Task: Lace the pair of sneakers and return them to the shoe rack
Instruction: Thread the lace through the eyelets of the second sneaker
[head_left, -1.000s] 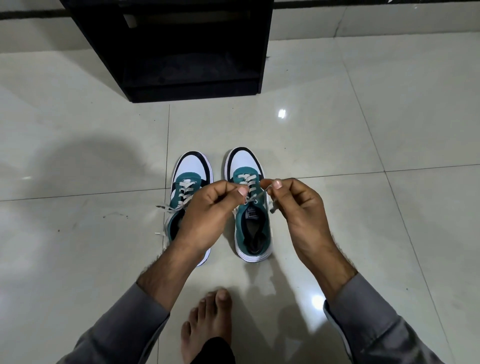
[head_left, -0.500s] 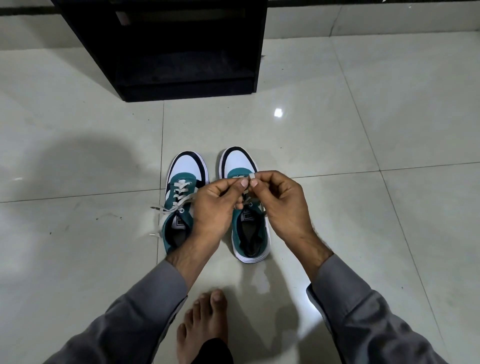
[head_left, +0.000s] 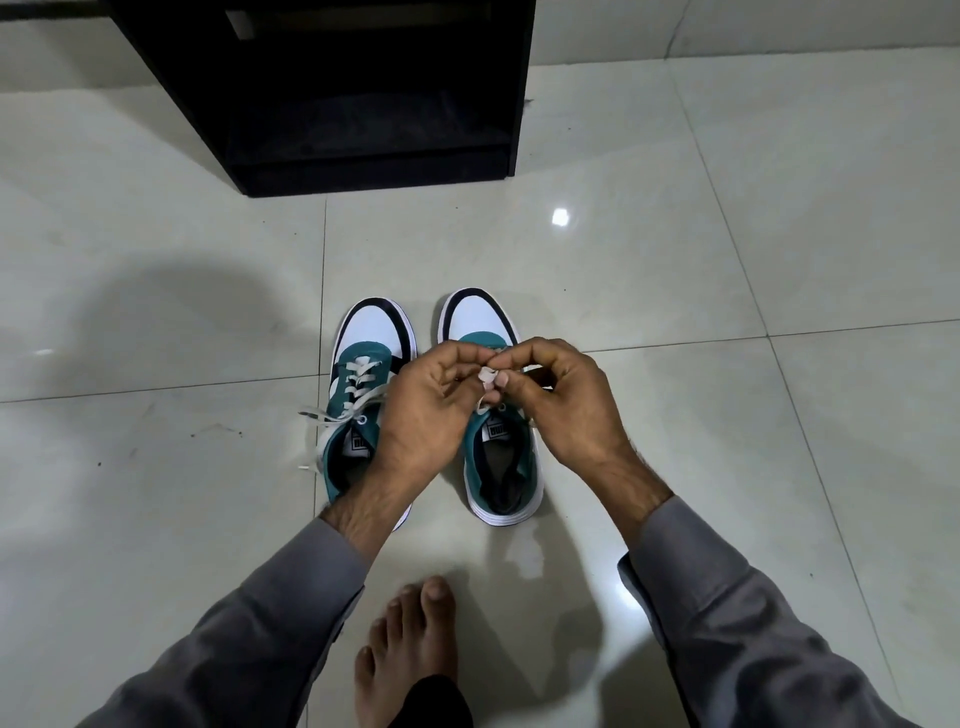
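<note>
The left hand and right hand meet knuckle to knuckle above the right sneaker, each pinching the white lace between thumb and fingertips, wrists bent down, grey sleeves reaching in from the lower corners. A bare foot rests on the tiled floor just below. The left sneaker stands beside its mate, laced, loose ends trailing left. Wide bare tile lies on both sides. Farther off stands the black shoe rack, its shadowed shelf showing nothing inside.
</note>
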